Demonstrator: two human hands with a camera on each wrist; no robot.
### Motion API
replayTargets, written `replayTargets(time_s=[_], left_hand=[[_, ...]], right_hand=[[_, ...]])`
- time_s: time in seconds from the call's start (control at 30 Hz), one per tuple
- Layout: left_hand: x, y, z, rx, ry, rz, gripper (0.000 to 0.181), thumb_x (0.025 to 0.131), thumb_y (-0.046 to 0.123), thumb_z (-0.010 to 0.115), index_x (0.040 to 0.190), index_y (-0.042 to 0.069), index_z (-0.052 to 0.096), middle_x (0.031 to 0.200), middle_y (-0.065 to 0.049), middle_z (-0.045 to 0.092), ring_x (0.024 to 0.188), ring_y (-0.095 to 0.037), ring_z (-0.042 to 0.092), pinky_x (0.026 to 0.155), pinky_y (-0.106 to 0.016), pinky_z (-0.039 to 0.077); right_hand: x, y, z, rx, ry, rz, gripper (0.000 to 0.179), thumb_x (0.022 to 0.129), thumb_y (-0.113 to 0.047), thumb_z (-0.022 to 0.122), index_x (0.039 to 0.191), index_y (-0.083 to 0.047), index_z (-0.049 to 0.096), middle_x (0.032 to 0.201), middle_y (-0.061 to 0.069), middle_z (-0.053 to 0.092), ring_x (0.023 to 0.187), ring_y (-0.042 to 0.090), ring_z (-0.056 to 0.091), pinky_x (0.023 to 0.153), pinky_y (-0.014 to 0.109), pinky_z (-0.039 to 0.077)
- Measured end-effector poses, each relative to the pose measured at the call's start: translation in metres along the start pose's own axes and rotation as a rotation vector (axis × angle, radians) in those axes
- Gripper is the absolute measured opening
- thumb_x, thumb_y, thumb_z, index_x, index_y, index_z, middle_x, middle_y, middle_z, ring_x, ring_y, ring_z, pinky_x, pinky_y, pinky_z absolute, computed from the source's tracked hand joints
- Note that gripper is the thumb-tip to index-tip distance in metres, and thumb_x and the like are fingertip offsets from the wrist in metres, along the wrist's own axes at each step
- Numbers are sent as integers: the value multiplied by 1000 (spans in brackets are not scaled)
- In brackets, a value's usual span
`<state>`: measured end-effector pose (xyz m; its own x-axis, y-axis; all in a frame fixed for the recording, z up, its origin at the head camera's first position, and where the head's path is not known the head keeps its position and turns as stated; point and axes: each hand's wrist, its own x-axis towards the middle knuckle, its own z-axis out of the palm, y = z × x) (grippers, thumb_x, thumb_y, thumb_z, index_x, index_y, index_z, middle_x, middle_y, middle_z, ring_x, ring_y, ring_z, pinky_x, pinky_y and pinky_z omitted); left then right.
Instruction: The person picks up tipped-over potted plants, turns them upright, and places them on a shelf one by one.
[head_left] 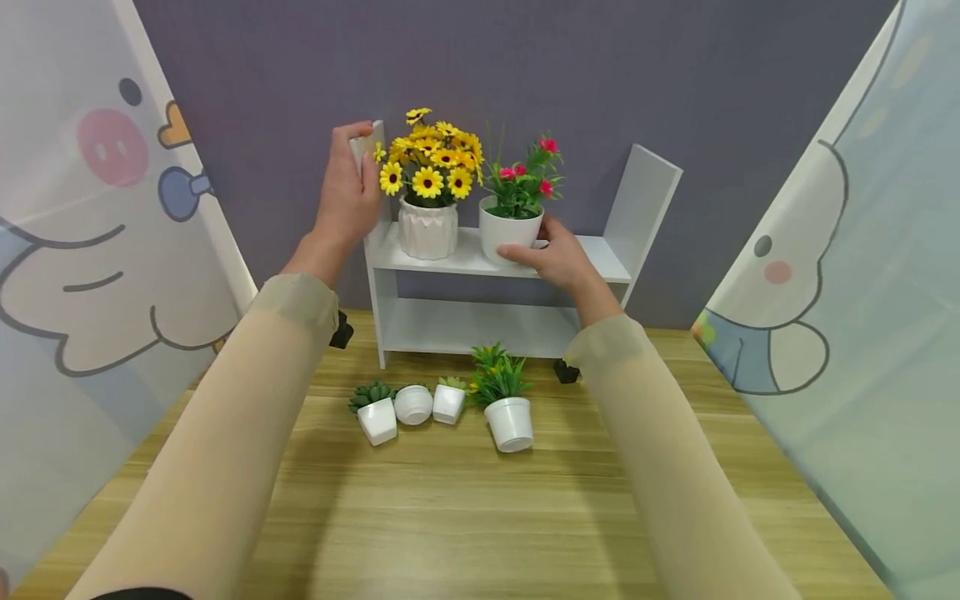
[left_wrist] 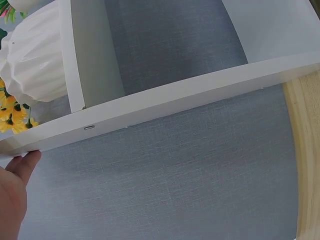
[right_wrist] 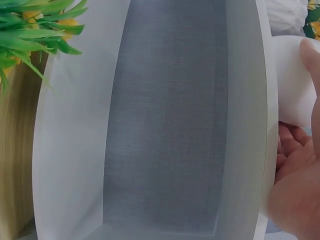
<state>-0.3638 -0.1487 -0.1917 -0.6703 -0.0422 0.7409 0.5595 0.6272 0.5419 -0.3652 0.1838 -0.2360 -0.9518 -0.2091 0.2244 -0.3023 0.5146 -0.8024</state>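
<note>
A white two-tier shelf [head_left: 480,327] stands against the grey wall. My left hand [head_left: 347,187] grips the upper end of its left side panel [left_wrist: 165,102], with fingers on the outer face in the left wrist view. On the upper board, a ribbed white pot of yellow flowers [head_left: 428,229] stands just right of that hand. Beside it is a smooth white pot with pink flowers [head_left: 504,236]. My right hand [head_left: 558,258] holds this pot from its right side, thumb across the front and fingers behind. In the right wrist view the pot [right_wrist: 295,82] is partly cut off.
In front of the shelf, several small white succulent pots [head_left: 377,421] lie tipped on the wooden table [head_left: 450,517]. A larger white pot with green leaves and yellow blooms [head_left: 512,425] lies to their right. Cartoon-printed curtains [head_left: 885,250] hang at both sides.
</note>
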Motion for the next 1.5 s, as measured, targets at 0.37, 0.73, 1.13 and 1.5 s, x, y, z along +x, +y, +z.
replayTargets(time_s=[0.37,0.73,1.13,1.5], left_hand=[[1,0,-2,9,-7,-7,45,117,23,34,160,11,33,175,-8,37,124,-31,54,106,-43,49],[-1,1,-1,14,-12,-27,45,118,26,32,161,14,32,175,-4,36,123,-30,54,108,-40,49],[-2,-1,-3,14,-4,-32,45,118,26,32,162,15,32,175,-4,36,126,-30,53,107,-42,48],[-2,-1,0,11,1,-25,45,118,27,32,162,16,32,171,-7,40,109,-26,51,92,-33,45]], right_hand=[[0,0,9,16,52,38,101,89,-59,86,165,-12,40,161,12,52,143,32,51,114,55,49],[-2,-2,11,-51,84,67,110,88,-66,84,169,-12,34,163,11,50,150,32,47,121,56,44],[0,-1,23,-114,144,80,114,87,-71,82,170,-12,31,166,10,50,149,32,49,122,55,42],[-4,-1,18,-108,134,84,119,84,-71,85,172,-14,27,170,9,45,153,31,47,123,55,42]])
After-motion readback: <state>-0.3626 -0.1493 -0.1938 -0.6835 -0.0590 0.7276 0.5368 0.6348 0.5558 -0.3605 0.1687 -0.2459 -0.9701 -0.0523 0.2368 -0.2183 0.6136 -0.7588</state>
